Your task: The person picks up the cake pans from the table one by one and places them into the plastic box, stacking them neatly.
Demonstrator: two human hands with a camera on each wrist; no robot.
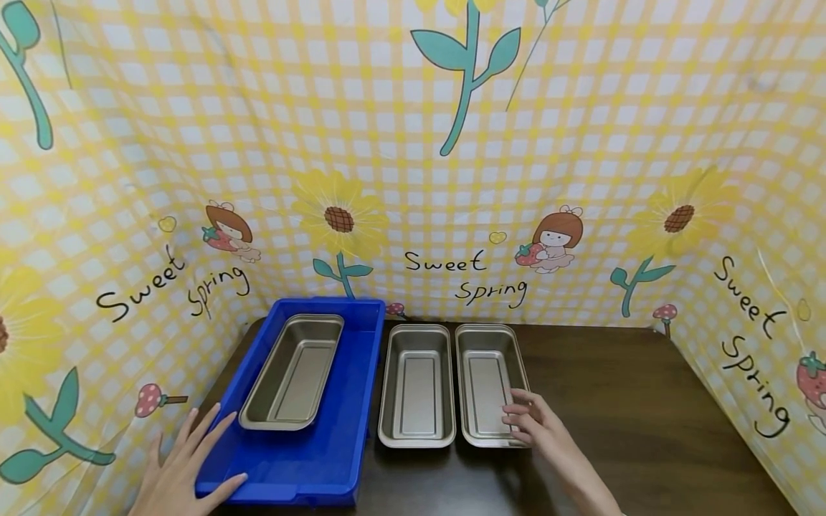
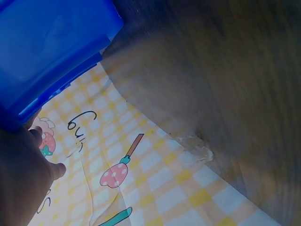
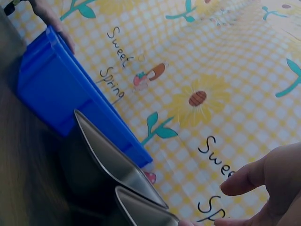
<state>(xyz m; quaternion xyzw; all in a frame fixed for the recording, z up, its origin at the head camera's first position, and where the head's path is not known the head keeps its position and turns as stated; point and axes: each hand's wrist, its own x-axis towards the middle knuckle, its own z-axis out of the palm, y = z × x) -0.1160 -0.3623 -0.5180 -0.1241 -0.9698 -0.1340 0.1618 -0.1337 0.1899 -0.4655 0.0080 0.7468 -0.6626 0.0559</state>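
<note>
Head view: left grip [image 1: 183, 462] spread wide at the blue rectangular plastic tray [image 1: 290, 462]'s edge, right grip [image 1: 540, 430] loosely spread at the rightmost grey metal pan [image 1: 485, 383]'s rim, brown wooden desk [image 1: 626, 401] extending rightward.

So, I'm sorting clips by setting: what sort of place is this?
Probably a makeshift tabletop booth: yellow checked cloth hangs round three sides of a dark table, which bears a blue tray and metal pans.
</note>
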